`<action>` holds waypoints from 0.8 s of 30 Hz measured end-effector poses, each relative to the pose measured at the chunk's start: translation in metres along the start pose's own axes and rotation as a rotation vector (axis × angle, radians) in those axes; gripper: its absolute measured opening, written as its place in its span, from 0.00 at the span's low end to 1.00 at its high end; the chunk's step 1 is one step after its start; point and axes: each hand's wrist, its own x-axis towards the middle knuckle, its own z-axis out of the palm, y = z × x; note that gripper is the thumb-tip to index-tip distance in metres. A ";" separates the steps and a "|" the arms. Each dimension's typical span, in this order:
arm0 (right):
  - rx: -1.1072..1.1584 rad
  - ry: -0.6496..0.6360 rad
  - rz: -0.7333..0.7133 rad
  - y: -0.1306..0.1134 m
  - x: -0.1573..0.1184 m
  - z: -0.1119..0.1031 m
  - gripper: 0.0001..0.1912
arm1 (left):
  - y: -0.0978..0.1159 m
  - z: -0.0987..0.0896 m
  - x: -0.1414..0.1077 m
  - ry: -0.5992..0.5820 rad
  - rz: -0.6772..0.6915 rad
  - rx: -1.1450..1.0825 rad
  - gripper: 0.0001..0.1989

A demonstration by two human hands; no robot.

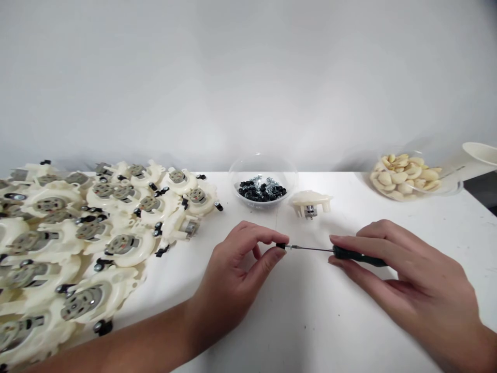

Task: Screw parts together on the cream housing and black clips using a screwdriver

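Between the thumb and forefinger of my left hand (240, 274) is a small black part (280, 245). A small silver screw (289, 247) sticks out of its right side. My right hand (411, 285) holds a screwdriver by its dark green handle (359, 255). The screwdriver's thin shaft lies nearly level, its tip at the screw head. Just behind the hands, a cream plastic housing with a small motor (310, 202) rests on the white table. A clear bowl (262, 202) of black parts and silver screws stands behind my left hand.
Many cream housings with motors (120, 243) and black fittings cover the left of the white table (310, 331). At the back right, a clear bowl (450, 189) holds cream oval pieces (406, 173) and a white cup-like container (471, 160). A pale wall rises behind.
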 end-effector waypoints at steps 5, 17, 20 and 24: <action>0.004 -0.005 -0.008 0.000 0.001 0.000 0.12 | 0.000 0.000 -0.001 -0.002 -0.002 0.000 0.07; 0.019 -0.043 0.051 -0.003 0.006 0.001 0.08 | 0.000 0.000 0.000 0.010 0.010 0.021 0.07; 0.023 -0.042 0.093 -0.006 0.007 0.002 0.08 | -0.001 0.001 -0.001 0.012 0.007 0.012 0.06; 0.049 -0.047 0.109 -0.007 0.007 0.003 0.07 | -0.002 0.001 -0.001 0.022 -0.002 0.008 0.07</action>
